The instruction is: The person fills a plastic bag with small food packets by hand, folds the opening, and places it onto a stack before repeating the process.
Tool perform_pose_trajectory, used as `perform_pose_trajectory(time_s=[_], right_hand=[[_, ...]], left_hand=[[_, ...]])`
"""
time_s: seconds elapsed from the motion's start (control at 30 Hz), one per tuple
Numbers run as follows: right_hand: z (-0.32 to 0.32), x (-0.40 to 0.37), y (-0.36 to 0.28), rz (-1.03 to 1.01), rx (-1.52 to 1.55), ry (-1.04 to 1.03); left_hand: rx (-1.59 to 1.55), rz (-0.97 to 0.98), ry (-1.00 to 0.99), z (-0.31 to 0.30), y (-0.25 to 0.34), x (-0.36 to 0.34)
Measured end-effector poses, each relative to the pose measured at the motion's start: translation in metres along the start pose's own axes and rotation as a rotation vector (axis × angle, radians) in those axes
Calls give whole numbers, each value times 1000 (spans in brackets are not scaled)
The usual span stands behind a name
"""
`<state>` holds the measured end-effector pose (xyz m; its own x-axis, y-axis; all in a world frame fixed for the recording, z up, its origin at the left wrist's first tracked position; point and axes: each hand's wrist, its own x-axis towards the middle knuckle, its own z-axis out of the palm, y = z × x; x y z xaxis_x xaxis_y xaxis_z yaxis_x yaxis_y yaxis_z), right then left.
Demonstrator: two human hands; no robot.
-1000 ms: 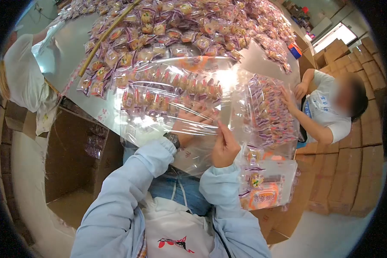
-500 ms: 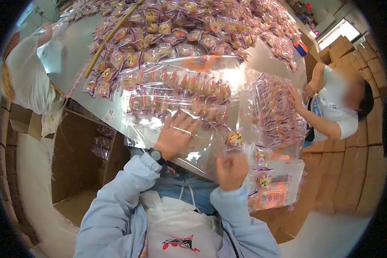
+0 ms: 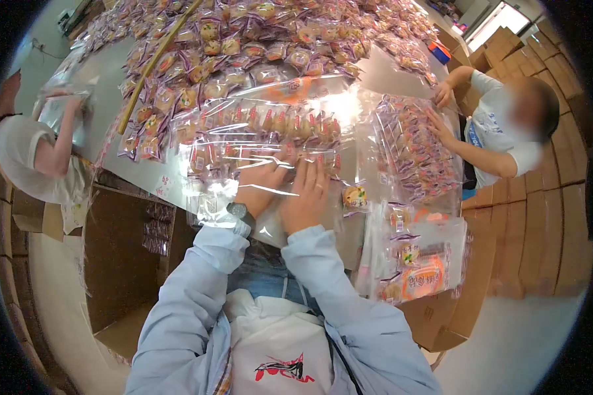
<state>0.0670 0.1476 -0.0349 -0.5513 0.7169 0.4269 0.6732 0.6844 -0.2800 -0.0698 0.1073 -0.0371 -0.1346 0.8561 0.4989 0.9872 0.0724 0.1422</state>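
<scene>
A large clear plastic bag [image 3: 224, 148] lies in front of me on the table, with rows of small wrapped pastries [image 3: 280, 125] inside it. My left hand [image 3: 262, 184], a watch on its wrist, reaches up to the lower row. Shiny film crosses over this hand, and its fingers are stretched out, partly hidden by glare. Beside it my right hand [image 3: 306, 197] lies flat against the lower row, fingers extended and holding nothing. A single wrapped pastry [image 3: 355, 197] sits just right of my right hand.
Loose wrapped pastries [image 3: 244, 46] cover the far table, with a yellow stick [image 3: 157, 68] along their left. Another filled bag [image 3: 418, 148] lies under a co-worker's hands [image 3: 443, 128]. Printed bags [image 3: 425, 273] are stacked at right. An open carton [image 3: 122, 263] stands below left; a second person [image 3: 29, 151] handles film.
My right hand has moved left and up, from the table's near edge onto the bagged pastries beside my left hand. My left hand has shifted slightly upward. The person at left now holds clear film.
</scene>
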Motion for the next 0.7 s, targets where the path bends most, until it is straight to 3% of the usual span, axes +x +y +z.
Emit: perform_pose_trajectory(time_s=[0.2,0.23,0.27,0.33,0.47,0.6,0.7], right_hand=[[-6,16,20,-16,-116,28],[6,15,23,57,-98,48],[20,14,31,14,-154,102],[41,10,47,-68,-263,209],[14,14,36,-38,-29,126],[2,16,37,-125,215,180],[-5,13,38,-81,49,166]], left_hand=[[52,-18,-13,-9,3,6],[105,68,-3,-16,-2,10],[67,-21,-73,-14,4,9],[101,65,21,-17,4,15],[196,122,40,-29,14,22],[34,42,-16,-17,14,22],[55,11,-38,-8,15,19]])
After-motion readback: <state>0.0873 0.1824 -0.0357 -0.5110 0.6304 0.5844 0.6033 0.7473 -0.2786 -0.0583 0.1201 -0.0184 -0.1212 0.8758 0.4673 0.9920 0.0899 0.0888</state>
